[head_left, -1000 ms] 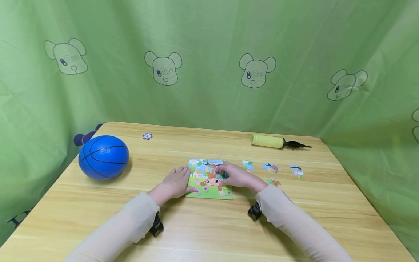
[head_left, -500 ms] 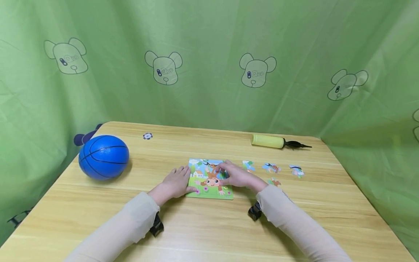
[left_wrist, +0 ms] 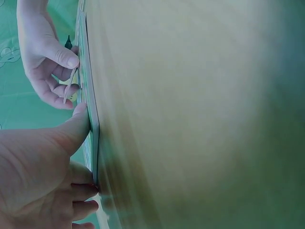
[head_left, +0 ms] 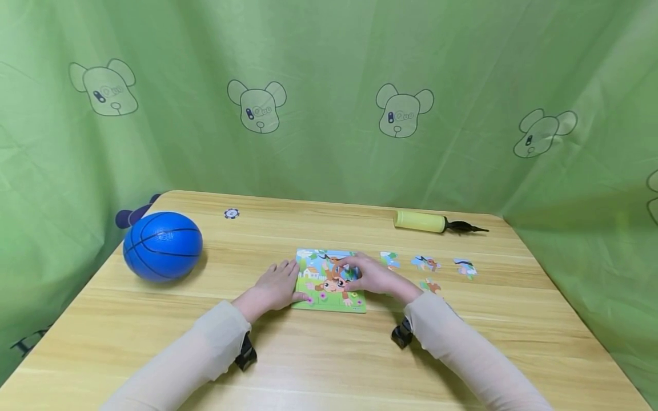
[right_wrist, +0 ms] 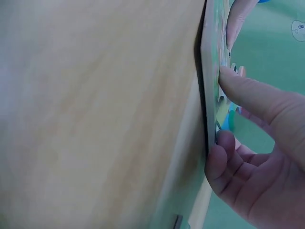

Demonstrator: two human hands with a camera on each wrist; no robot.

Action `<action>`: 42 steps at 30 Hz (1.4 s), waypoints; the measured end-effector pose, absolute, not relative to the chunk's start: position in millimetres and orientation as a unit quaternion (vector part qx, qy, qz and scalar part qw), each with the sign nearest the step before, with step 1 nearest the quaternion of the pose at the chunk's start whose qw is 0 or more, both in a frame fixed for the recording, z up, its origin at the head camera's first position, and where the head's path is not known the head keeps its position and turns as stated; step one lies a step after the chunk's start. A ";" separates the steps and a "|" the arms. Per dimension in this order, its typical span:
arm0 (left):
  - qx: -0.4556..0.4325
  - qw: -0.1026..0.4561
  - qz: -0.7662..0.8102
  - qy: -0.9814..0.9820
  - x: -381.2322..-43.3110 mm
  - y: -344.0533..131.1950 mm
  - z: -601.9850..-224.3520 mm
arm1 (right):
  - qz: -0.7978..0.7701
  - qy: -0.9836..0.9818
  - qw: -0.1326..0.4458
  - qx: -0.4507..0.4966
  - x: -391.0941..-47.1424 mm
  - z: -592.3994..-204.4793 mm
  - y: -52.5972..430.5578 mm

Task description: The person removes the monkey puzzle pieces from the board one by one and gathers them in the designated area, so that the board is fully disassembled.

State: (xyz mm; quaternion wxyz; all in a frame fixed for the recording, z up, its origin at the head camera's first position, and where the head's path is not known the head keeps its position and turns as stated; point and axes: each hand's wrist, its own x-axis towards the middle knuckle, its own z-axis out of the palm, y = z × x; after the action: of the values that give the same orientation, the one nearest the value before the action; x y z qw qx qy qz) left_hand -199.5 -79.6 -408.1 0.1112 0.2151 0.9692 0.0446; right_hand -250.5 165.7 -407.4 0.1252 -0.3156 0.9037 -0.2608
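A monkey jigsaw puzzle board [head_left: 320,307] lies flat at the middle of the table. My left hand [head_left: 276,285] rests along its left edge, fingers extended and the thumb on the lower left corner. Over the right side of the board, my right hand [head_left: 374,274] pinches a puzzle piece [left_wrist: 70,86] between thumb and fingers; the left wrist view shows it edge-on, raised and tilted. The hand hides part of the board's right side. Several loose puzzle pieces, one with a brown animal [head_left: 426,263], lie to the right of the board.
A blue basketball [head_left: 163,246] sits at the table's left. A small round chip [head_left: 232,213] lies at the back left. A yellow hand pump [head_left: 420,221] with a black nozzle lies at the back right. Green curtain [head_left: 329,154] surrounds the wooden table [head_left: 308,365].
The puzzle piece in my right hand has tilted up from the board and now overlaps the monkey's face. The right hand has shifted slightly; the left hand stays in place.
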 end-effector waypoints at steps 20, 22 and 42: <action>0.218 0.108 0.046 0.969 -199.3 -79.0 -408.1 | -0.412 0.871 0.132 -0.234 -245.1 -381.6 193.2; 0.218 0.108 0.045 0.969 -199.2 -79.0 -408.0 | -0.433 0.865 0.135 -0.214 -244.1 -378.1 203.8; 0.218 0.108 0.041 0.969 -199.7 -79.9 -408.5 | -0.465 0.877 0.059 -0.103 -230.8 -377.1 334.4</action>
State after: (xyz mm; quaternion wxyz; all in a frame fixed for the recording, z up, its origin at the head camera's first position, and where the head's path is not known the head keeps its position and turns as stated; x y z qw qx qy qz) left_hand -199.7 -79.9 -408.5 0.1078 0.2177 0.9692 0.0410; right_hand -230.8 334.4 -377.1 0.0592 -0.1031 0.8775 -0.4646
